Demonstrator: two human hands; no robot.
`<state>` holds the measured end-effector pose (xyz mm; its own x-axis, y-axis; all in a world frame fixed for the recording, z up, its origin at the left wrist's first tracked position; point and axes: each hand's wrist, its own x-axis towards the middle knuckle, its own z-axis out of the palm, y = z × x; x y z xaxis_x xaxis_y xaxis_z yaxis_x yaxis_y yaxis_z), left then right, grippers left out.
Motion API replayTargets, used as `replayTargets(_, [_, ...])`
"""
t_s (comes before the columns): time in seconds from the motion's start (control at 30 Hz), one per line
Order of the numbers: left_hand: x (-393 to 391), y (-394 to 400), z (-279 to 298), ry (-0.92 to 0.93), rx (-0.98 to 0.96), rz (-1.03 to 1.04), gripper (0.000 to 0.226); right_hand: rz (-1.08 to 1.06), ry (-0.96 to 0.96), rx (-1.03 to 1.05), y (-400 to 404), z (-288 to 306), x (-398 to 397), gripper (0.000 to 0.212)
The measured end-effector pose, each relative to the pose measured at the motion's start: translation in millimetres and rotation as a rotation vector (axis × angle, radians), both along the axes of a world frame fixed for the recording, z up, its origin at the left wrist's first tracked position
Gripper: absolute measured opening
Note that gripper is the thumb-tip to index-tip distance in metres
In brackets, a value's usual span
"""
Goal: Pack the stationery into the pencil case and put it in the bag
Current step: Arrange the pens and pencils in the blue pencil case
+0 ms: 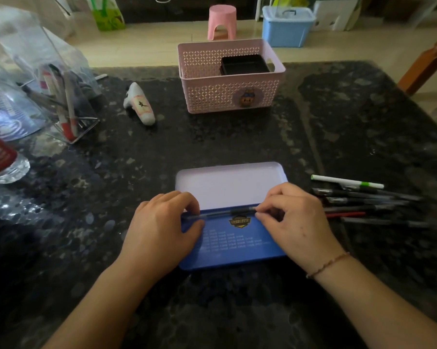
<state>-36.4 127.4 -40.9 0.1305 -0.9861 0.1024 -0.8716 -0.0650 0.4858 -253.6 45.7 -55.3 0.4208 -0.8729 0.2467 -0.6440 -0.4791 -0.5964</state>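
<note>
Case (231, 235) open on table (137, 172), pale half far, blue half near. Both hands, left (162, 227) and right (295, 220), pinch one pen (222, 213) at its ends over the hinge. Best lowered level into a tray; spare pens (363, 200) lie right

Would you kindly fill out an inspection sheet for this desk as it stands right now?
Surface: dark speckled stone table, in use.
Job's things: pencil case lies open, white half away from the person, blue half near; one black pen held over the hinge line; loose pens piled to its right. No bag identified.
Clutter: pink basket holding a black tray, white figurine, clear plastic holder with pens, bottle.
Grippers: left hand and right hand pinch the pen's ends.
Cables: nothing seen.
Surroundings: pink stool, blue lidded box on the floor.
</note>
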Motion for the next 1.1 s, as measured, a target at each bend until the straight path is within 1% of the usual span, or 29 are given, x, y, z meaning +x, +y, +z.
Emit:
replayTargets(0.07, [-1,-2,-2,0.01,0.006,0.04,0.025,0.032,-0.011,0.001,5,0,6,0.01])
replayTargets(0.13, [-1,-4,-4,0.041,0.047,0.077,0.027,0.071,-0.007,-0.022,3,10,0,0.007])
replayTargets(0.2, [1,-5,-7,0.054,0.071,0.092,0.032,0.025,0.032,-0.07,-9,28,-23,0.006])
replayTargets(0.27, [-1,-4,-6,0.043,0.036,0.088,0.033,-0.129,0.177,-0.051,-27,47,-65,0.008])
replayTargets(0.33, [-3,-5,-7,0.027,-0.005,0.091,0.032,-0.28,0.4,0.107,-39,58,-114,0.018])
replayTargets(0.4, [-2,-7,-9,0.012,-0.019,0.093,0.03,-0.366,0.587,0.276,-39,58,-147,0.029])
replayTargets(0.43, [-1,-7,-10,0.013,-0.022,0.096,0.03,-0.384,0.618,0.343,-38,55,-155,0.031])
replayTargets(0.5, [0,-7,-11,0.007,-0.022,0.095,0.03,-0.405,0.592,0.429,-38,47,-159,0.027])
replayTargets(0.6, [0,-7,-7,0.022,-0.029,0.081,0.028,-0.461,0.592,0.402,-44,40,-158,0.019])
replayTargets(0.7, [1,-5,-5,0.029,-0.053,0.058,0.023,-0.442,0.737,0.449,-43,45,-156,0.018])
replayTargets(0.73, [2,-5,-4,0.032,-0.062,0.061,0.02,-0.434,0.762,0.45,-41,48,-156,0.018])
replayTargets(0.77, [3,-4,-1,0.029,-0.073,0.07,0.019,-0.414,0.745,0.408,-40,52,-155,0.02])
replayTargets(0.8, [2,-5,0,0.042,-0.103,0.074,0.018,-0.391,0.662,0.322,-40,57,-154,0.023])
replayTargets(0.83, [-6,-10,0,0.089,-0.148,0.077,0.017,-0.364,0.503,0.242,-34,66,-154,0.022])
replayTargets(0.87, [-1,-5,6,0.14,-0.201,0.104,0.017,-0.3,0.221,0.212,-30,73,-129,0.019])
replayTargets(0.9, [2,0,13,0.207,-0.248,0.11,0.019,-0.232,-0.156,0.302,-21,80,-98,0.017])
replayTargets(0.93, [-7,-2,18,0.313,-0.277,0.061,0.023,-0.141,-0.527,0.464,-10,86,-78,0.018])
replayTargets(0.97, [-15,-2,22,0.415,-0.264,-0.007,0.027,-0.032,-0.746,0.597,0,88,-56,0.02])
replayTargets(1.0, [-20,0,26,0.489,-0.241,-0.069,0.03,0.06,-0.841,0.668,9,84,-33,0.02])
replayTargets(1.03, [-22,1,28,0.518,-0.232,-0.119,0.03,0.131,-0.827,0.688,17,79,-13,0.017])
replayTargets(1.1, [-24,3,28,0.513,-0.25,-0.173,0.024,0.184,-0.75,0.674,27,66,12,0.012])
